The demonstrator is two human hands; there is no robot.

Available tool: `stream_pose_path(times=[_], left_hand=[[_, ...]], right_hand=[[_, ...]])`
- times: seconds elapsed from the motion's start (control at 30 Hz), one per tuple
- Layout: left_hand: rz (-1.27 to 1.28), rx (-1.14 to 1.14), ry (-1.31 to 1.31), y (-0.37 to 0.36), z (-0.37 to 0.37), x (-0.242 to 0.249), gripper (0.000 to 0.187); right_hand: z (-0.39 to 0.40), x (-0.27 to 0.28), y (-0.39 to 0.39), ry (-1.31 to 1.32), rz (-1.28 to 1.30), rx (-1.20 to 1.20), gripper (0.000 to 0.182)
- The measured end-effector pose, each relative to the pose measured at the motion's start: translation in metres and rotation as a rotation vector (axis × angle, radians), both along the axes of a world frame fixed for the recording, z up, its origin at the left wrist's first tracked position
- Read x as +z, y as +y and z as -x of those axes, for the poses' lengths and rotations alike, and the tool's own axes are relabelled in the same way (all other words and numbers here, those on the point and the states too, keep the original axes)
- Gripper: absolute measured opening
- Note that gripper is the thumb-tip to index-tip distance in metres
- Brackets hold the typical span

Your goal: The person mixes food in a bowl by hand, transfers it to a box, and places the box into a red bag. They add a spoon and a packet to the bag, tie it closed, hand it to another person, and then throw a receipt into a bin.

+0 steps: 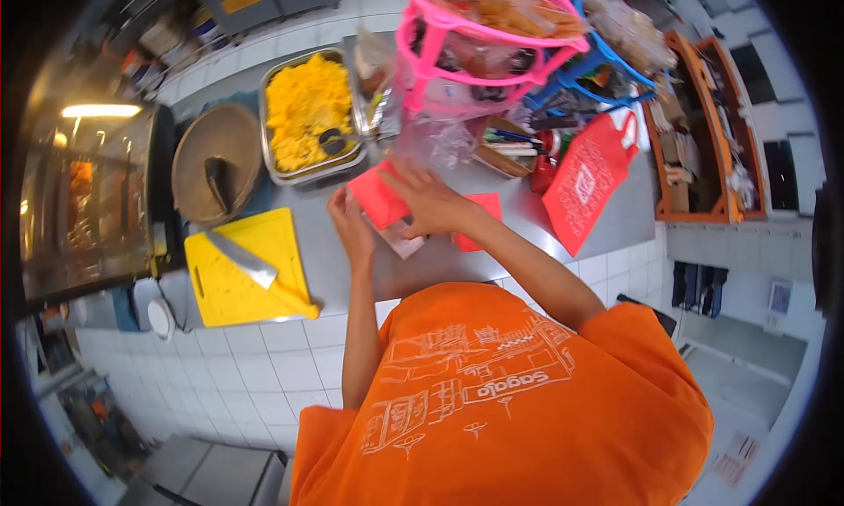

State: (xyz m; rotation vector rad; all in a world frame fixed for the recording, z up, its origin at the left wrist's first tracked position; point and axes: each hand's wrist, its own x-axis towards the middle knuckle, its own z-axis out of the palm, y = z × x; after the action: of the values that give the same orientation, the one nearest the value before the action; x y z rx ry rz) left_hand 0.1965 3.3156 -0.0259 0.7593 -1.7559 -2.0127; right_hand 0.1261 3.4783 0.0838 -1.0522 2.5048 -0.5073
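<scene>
Over the steel counter, my left hand (pixel 353 228) grips the left side of a red paper box (pixel 376 198), which has a pale part at its lower end. Across the box's right side, my right hand (pixel 432 200) presses with its fingers bent around the edge. Part of the box is hidden under the right hand. Another red paper piece (pixel 479 218) lies on the counter just right of my right wrist. Behind the hands stands a metal tray (pixel 303 174) of yellow rice (pixel 308 106), with a dark spoon resting in it.
To the left, a knife (pixel 242 258) lies on a yellow cutting board (pixel 264 233), near a round brown bowl (pixel 195 176) and a lit glass cabinet (pixel 88 181). Pink (pixel 426 66) and blue baskets (pixel 629 77), an open small box (pixel 510 154) and a red bag (pixel 587 189) stand right.
</scene>
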Motion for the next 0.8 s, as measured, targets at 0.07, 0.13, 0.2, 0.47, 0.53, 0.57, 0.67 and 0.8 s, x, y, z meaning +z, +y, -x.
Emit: stream_pose_path(times=[0.07,0.13,0.2,0.47,0.53,0.57,0.67,0.8], left_hand=[[-0.103,-0.055,-0.025,0.005,-0.008,-0.003,0.045],[-0.139,-0.076,-0.02,0.004,-0.005,-0.006,0.046],[-0.168,-0.102,-0.018,-0.002,-0.001,-0.006,0.045],[0.029,-0.092,0.025,0.044,-0.003,0.129,0.032],[0.226,-0.083,0.086,0.11,0.006,0.154,0.027],[0.244,-0.117,0.18,0.157,0.013,0.168,0.024],[0.493,-0.603,0.49,0.292,0.062,0.191,0.032],[0.875,-0.969,0.35,0.492,0.176,0.145,0.043]], right_hand=[[0.014,0.001,-0.01,0.133,-0.047,0.212,0.111],[0.028,-0.012,-0.023,0.203,0.019,0.329,0.106],[0.034,-0.008,-0.032,0.152,0.028,0.299,0.1],[-0.002,0.126,0.114,-0.055,0.295,-0.133,0.107],[-0.019,0.159,0.193,-0.181,0.295,-0.321,0.113],[-0.028,0.167,0.233,-0.241,0.302,-0.409,0.115],[-0.061,0.195,0.336,-0.095,0.163,-0.699,0.109],[-0.079,0.189,0.442,0.032,-0.014,-1.034,0.107]])
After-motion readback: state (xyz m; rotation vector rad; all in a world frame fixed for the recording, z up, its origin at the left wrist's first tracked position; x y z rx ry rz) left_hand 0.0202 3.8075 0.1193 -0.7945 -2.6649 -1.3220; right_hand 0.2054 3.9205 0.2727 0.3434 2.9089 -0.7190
